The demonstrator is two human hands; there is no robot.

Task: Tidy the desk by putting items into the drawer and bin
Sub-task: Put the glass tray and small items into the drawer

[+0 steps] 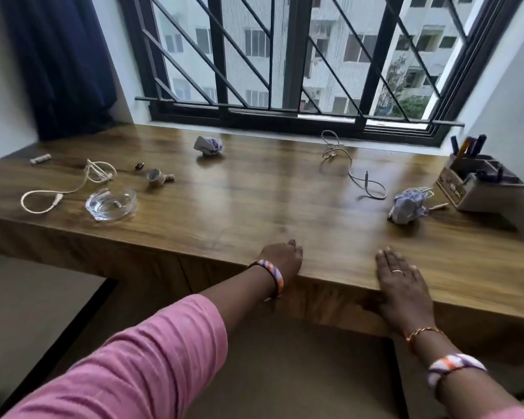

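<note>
Near edge: left hand on desk rim, fingers bent, cannot tell if gripping | right hand flat, fingers straight on top | mid left: glass ashtray, white cable just beside | mid right: crumpled paper near pen organizer | farther: thin cable | far: second paper ball near window.

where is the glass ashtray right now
In the head view the glass ashtray sits on the left side of the desk near the front edge, just right of the looped white cable.
</note>
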